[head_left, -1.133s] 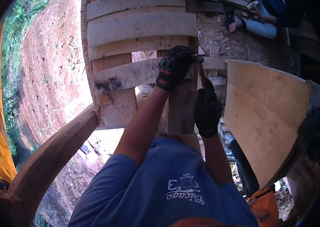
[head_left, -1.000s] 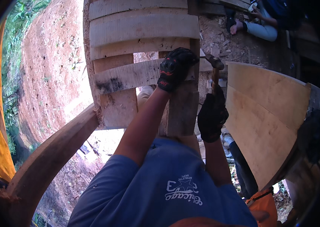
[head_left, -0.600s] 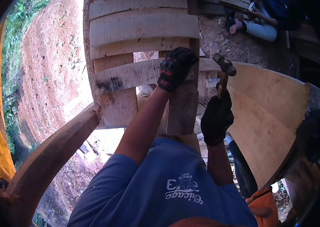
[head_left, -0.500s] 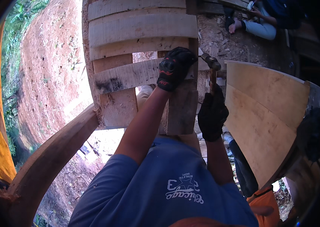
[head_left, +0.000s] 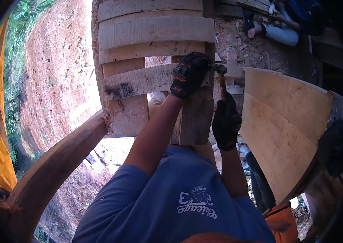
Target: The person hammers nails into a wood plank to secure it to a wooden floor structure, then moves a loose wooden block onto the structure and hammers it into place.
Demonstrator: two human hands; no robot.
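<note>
My left hand (head_left: pixel 191 73), in a black glove with red marks, lies over the right end of a pale slat (head_left: pixel 143 81) that has a dark stain near its left end. Its fingers are curled toward the slat's end, and whatever they pinch there is too small to make out. In my right hand (head_left: pixel 226 123), also black-gloved, is the wooden handle of a hammer (head_left: pixel 221 83). The hammer's metal head is up beside my left fingertips, at the right edge of the slatted wooden frame (head_left: pixel 198 117).
More slats (head_left: pixel 155 32) lie across the frame farther off. A curved wooden beam (head_left: pixel 58 156) runs down at the left. On the right stands a broad wooden panel (head_left: pixel 283 121). A person (head_left: pixel 287 34) sits at the far right, and orange cloth (head_left: pixel 283 222) shows at lower right.
The hammer head has moved left and slightly up, closer to my left fingertips, and my right hand has shifted a little with it. My left hand stays on the slat.
</note>
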